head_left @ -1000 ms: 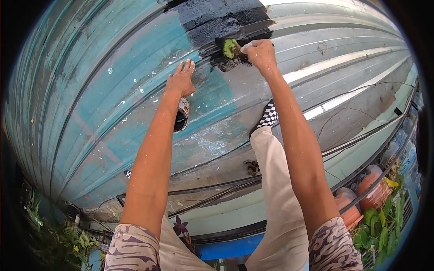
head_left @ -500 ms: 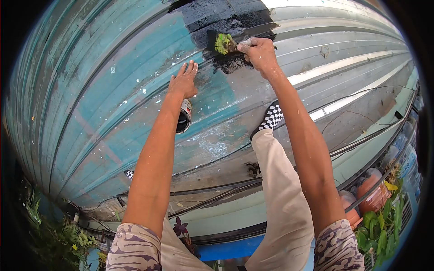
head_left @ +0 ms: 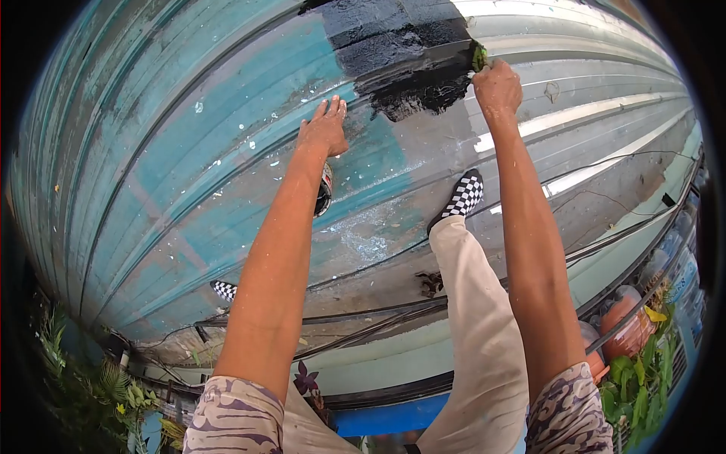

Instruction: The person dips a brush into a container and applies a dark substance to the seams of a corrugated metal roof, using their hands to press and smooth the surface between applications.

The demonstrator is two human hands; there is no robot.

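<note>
Near the top, my right hand (head_left: 497,85) is closed around the handle of a paint brush (head_left: 479,56) with green on it. The brush lies at the right edge of a wet black paint patch (head_left: 416,72) on the ribbed metal roof (head_left: 287,83). My left hand (head_left: 324,130) rests with fingers spread on the turquoise part of the roof, left of the black patch. A paint can (head_left: 324,193) with a dark inside shows just below my left wrist, partly hidden by the forearm.
A checkered shoe (head_left: 463,194) stands on the roof; another (head_left: 224,290) shows at the left. Dark cables (head_left: 378,325) run along the roof's lower edge. Orange pots (head_left: 629,321) and green plants (head_left: 631,386) are at lower right, more plants (head_left: 113,386) at lower left.
My right hand has moved right with the brush, from the middle of the black patch to its right edge. Black paint now covers more of the roof there. The left hand still rests on the roof.
</note>
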